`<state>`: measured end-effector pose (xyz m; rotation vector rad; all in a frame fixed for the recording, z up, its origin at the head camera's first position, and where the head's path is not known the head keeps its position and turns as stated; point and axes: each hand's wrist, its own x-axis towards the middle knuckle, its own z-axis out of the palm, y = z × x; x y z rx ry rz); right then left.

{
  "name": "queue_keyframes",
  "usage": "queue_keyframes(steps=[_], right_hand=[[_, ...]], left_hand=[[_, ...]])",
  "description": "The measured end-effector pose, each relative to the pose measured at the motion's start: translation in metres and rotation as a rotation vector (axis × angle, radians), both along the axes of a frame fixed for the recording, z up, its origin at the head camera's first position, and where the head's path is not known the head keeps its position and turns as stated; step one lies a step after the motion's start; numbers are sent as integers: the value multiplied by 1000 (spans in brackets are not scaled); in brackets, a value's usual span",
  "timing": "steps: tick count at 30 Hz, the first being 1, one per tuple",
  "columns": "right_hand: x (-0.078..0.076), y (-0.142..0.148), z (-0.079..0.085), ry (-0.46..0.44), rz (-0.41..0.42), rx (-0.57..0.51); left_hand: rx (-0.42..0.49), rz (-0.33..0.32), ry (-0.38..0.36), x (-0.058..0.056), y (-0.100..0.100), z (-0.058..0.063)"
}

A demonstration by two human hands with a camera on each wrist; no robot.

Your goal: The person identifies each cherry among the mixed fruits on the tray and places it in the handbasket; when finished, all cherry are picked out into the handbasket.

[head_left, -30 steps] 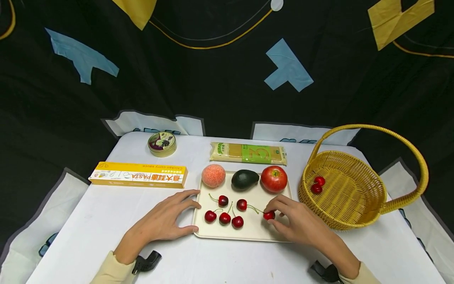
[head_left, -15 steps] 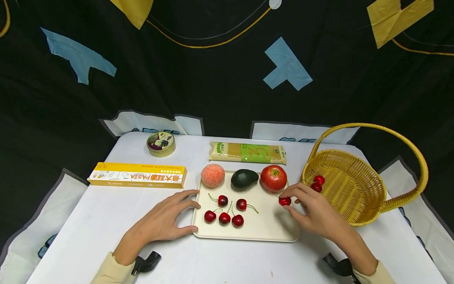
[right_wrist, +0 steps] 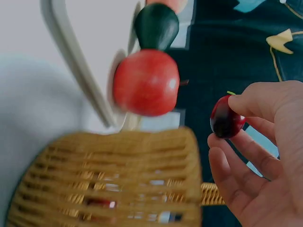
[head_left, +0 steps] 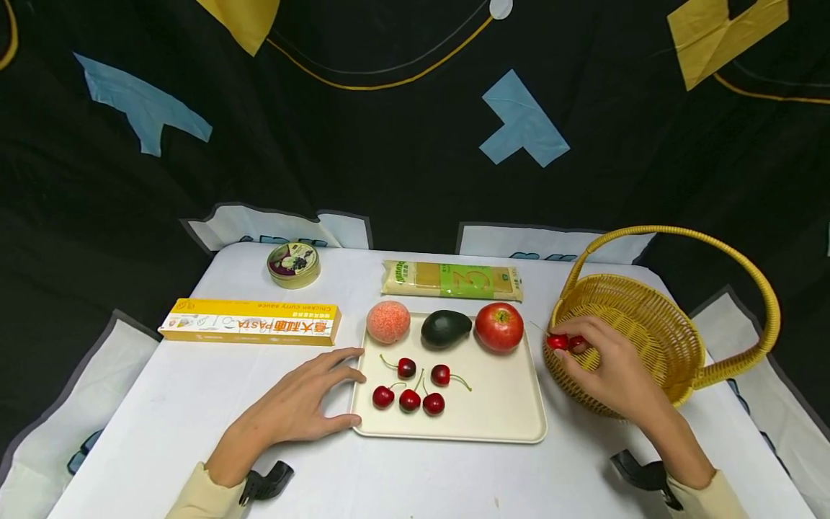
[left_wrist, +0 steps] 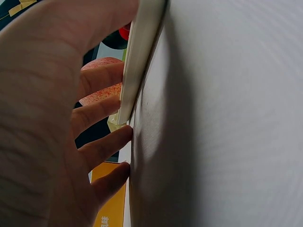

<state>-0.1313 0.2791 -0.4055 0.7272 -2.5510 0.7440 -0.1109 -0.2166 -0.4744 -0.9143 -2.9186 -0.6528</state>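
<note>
My right hand (head_left: 609,371) pinches a dark red cherry (head_left: 556,342) between thumb and fingers, above the near-left rim of the yellow wicker basket (head_left: 619,288). The right wrist view shows that cherry (right_wrist: 222,118) held clear of the basket wall. Another cherry (head_left: 577,344) shows just past the fingers, partly hidden by them. My left hand (head_left: 295,404) rests at the left edge of the cream tray (head_left: 499,407), fingers spread and touching its rim. Several stemmed cherries (head_left: 410,400) lie on the tray, in front of a peach (head_left: 388,322), an avocado (head_left: 446,329) and a red apple (head_left: 498,327).
Behind the tray lies a packet of noodles (head_left: 452,280). A yellow pasta box (head_left: 249,321) and a round tin (head_left: 294,264) are at the left of the white table. The basket's tall handle (head_left: 746,263) arches over its right side.
My right hand has lifted the cherry from the tray's right side and carried it right and away from me to the basket rim. My left hand stays at the tray edge.
</note>
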Motion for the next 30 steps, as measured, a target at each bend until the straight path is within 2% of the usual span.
queue_keyframes(steps=[7,16,30], right_hand=[[-7,15,-9,-28,-78,13],[-19,31,-22,-37,-112,24],[-29,38,-32,-144,-127,63]], left_hand=[[5,3,9,1,0,-1],[10,1,14,1,0,-2],[3,4,3,0,-1,-1]])
